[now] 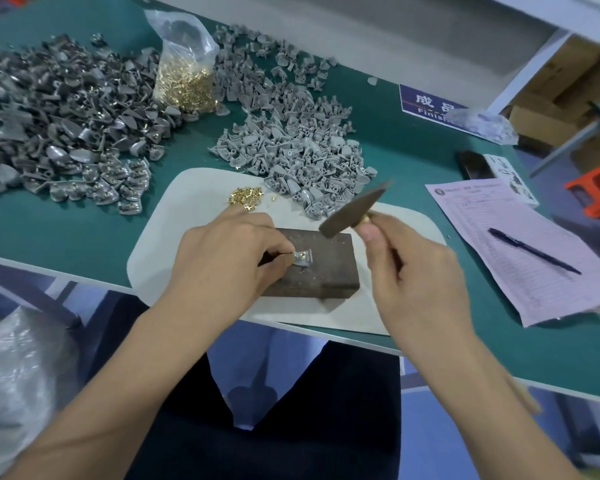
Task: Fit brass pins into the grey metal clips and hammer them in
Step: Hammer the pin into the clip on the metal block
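A small grey metal clip (303, 257) with a brass pin seated in its hole lies on the top face of a dark brown wooden block (317, 268), toward the block's left edge, and the block sits on a pale off-white mat (174, 258) at the near edge of the green worktable (66, 233). The left hand (229, 258) pinches the clip between thumb and forefinger, steadying it against the block. At about two o'clock from the clip, the right hand (409, 268) is curled round the handle of a small hammer with a dark, wedge-shaped head (352, 209); the head is raised above the block and blurred, so this looks like mid-strike on the pin. At eleven o'clock, on the mat's far corner, lies a little heap of loose brass pins (245, 197). At twelve to one o'clock spreads a pile of light grey clips (302, 154) that seem still empty, while at ten o'clock a larger pile of darker grey clips (59, 126) shows brass glints here and there, likely finished pieces. Between the piles stands a clear plastic bag of brass pins (184, 74). Judging by the piles, much is done, yet plenty remains.
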